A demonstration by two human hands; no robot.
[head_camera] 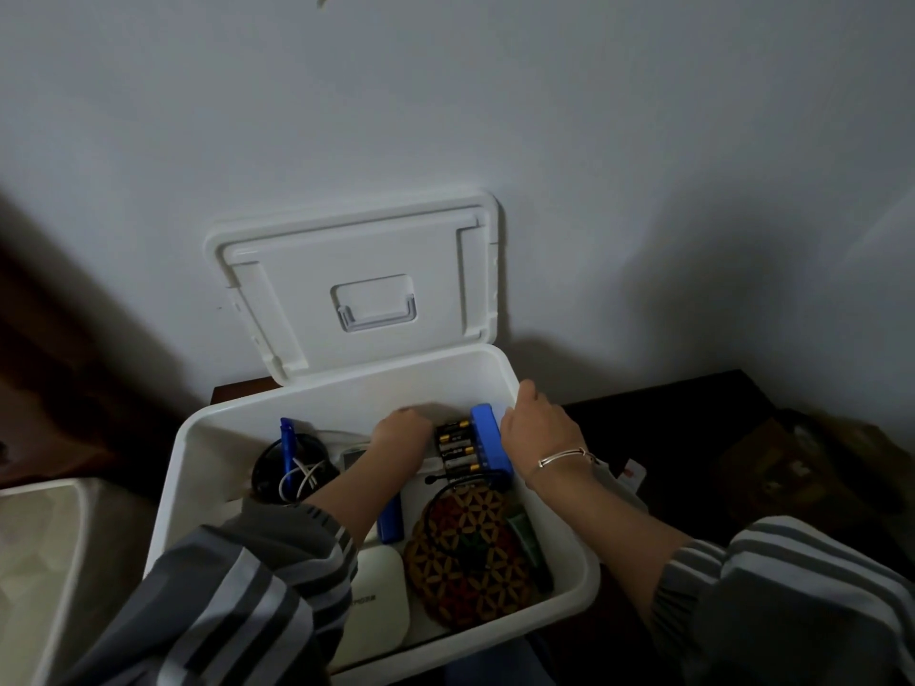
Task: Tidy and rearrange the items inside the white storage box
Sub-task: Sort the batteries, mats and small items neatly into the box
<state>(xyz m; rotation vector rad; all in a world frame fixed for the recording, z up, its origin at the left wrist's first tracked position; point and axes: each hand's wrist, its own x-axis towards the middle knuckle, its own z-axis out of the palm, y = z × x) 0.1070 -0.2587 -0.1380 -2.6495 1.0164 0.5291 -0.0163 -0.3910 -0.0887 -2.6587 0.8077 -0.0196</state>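
The white storage box [346,388] stands open below me, its lid [356,269] leaning against the wall. Both hands reach into its far end. My right hand [537,428] curls round the right side of a blue box [490,443] lying along the far right. My left hand [401,433] is curled, knuckles up, just left of a pack of batteries [458,450]; what it holds is hidden. Nearer me lie a round patterned wooden mat [470,552], a white flat device [381,591], a small blue case [391,522] and coiled black cables [292,467].
A blue pen [287,448] stands upright among the cables at the box's left. A green tube [530,542] lies along the right wall. The box sits on a dark surface [693,428] against a pale wall. A pale cushion-like object [34,561] lies at the left.
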